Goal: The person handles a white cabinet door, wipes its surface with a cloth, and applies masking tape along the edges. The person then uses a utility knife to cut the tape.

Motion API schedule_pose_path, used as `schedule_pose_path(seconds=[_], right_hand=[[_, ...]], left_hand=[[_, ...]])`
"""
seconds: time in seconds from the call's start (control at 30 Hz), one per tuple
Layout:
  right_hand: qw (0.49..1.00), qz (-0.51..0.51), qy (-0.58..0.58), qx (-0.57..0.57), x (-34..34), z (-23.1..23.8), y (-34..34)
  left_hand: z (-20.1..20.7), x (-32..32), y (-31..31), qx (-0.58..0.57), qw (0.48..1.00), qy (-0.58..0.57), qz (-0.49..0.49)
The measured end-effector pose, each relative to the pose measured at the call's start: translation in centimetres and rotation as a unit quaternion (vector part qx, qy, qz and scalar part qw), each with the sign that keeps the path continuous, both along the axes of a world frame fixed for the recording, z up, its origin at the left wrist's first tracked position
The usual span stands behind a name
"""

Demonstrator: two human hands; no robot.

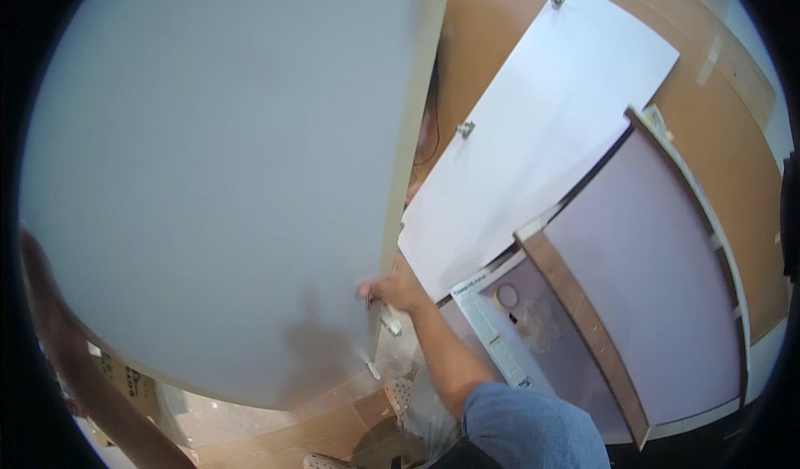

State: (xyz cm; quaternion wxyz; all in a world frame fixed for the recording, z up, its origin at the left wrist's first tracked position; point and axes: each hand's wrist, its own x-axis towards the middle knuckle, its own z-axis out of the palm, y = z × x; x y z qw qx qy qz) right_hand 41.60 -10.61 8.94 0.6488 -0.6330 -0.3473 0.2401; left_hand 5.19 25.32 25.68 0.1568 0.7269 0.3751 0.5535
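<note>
A large pale grey panel (225, 160) with a cream edge stands in front of me and fills the left half of the head view. My right hand (396, 292) is closed around its lower right edge, thumb on the grey face and the other fingers mostly hidden. Just below this hand, a metal hinge (389, 322) sticks out from the panel's edge. A second small metal fitting (372, 371) shows lower down. My left arm reaches up along the panel's left edge; my left hand (32, 256) is dark at the rim of the view, its fingers hidden.
To the right lies a white door panel (542, 127) with two metal hinges (465, 129) on brown board (725, 135). Nearer stands a wood-edged frame (583, 327) with a lilac-grey inside, holding a tape roll (507, 295) and crumpled plastic (540, 327). A cardboard box (133, 386) sits lower left.
</note>
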Motion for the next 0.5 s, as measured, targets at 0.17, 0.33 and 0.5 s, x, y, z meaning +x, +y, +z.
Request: schedule_pose_path(seconds=[0.17, 0.33, 0.5], right_hand=[[0.991, 0.052, 0.037, -0.115, 0.3, 7.8, -0.9], [0.983, 0.107, 0.143, 0.043, 3.1, 22.7, -1.3], [0.992, 0.118, 0.026, -0.031, 1.6, 35.2, -1.2]], left_hand=[[-0.4, -2.0, -2.7, -0.202, 0.977, 0.013, -0.062], [3.4, -1.7, -8.3, -0.259, 0.961, 0.053, -0.075], [14.7, -4.0, -14.4, -0.428, 0.881, 0.15, -0.137]])
